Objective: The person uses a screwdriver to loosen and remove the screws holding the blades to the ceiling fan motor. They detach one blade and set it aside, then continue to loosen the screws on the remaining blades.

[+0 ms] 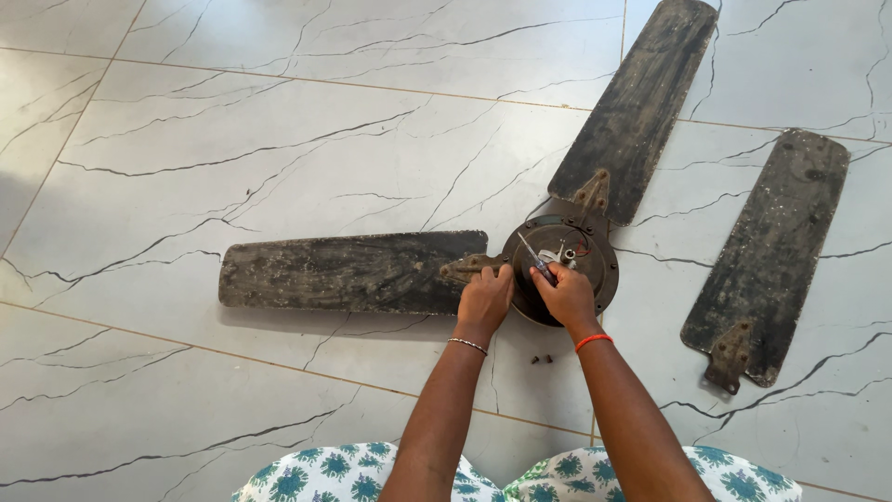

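A dirty ceiling fan lies on the tiled floor, its round motor hub (pixel 583 253) in the middle of the view. One dark blade (pixel 348 271) stretches left from the hub and another (pixel 641 102) runs up to the right. My left hand (pixel 484 299) rests on the bracket (pixel 465 268) where the left blade meets the hub. My right hand (pixel 565 296) grips a screwdriver (pixel 535 258) whose tip points into the hub. Two small screws (pixel 542 358) lie on the floor just below my hands.
A third blade (pixel 769 256), detached, lies on the floor to the right of the hub with its bracket toward me. White marble-patterned tiles (pixel 232 139) surround the fan. My knees in floral cloth (pixel 334 474) show at the bottom edge.
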